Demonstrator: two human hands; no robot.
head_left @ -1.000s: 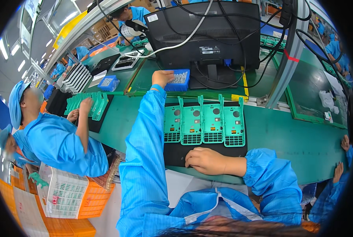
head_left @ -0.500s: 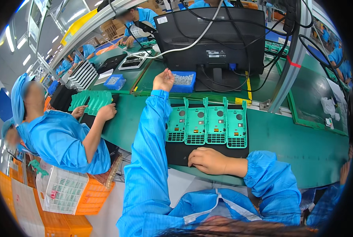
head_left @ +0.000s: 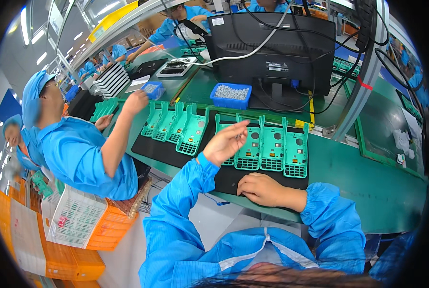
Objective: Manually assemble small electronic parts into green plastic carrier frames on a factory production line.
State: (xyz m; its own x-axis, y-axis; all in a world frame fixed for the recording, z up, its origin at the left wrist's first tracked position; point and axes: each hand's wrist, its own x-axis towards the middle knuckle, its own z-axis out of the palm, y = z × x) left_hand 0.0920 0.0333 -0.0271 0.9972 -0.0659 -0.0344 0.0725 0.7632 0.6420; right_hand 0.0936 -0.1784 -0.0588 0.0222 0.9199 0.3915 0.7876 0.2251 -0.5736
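Note:
My left hand (head_left: pixel 226 144) hovers over the left part of a row of green plastic housings (head_left: pixel 272 149), which stand side by side on a black mat (head_left: pixel 229 181). Its thumb and fingertips are drawn together; anything between them is too small to make out. Near the mat's front edge rests my right hand (head_left: pixel 262 190), below the housings. Its fingers are curled under, hiding whatever they may hold. Beyond the housings sits a blue bin (head_left: pixel 230 102) full of small pale pieces.
Left of my row, more green housings (head_left: pixel 191 134) stand on another black mat (head_left: pixel 162 152). A co-worker (head_left: pixel 82 139) sits there, one hand raised near a second blue bin (head_left: pixel 153 91). A monitor (head_left: pixel 272 53) with cables and a metal post (head_left: pixel 361 81) stand behind.
My left hand has drawn back from the blue bin to above the housings. Another mat of housings now lies left of mine, where green tabletop showed. The co-worker's hand has risen.

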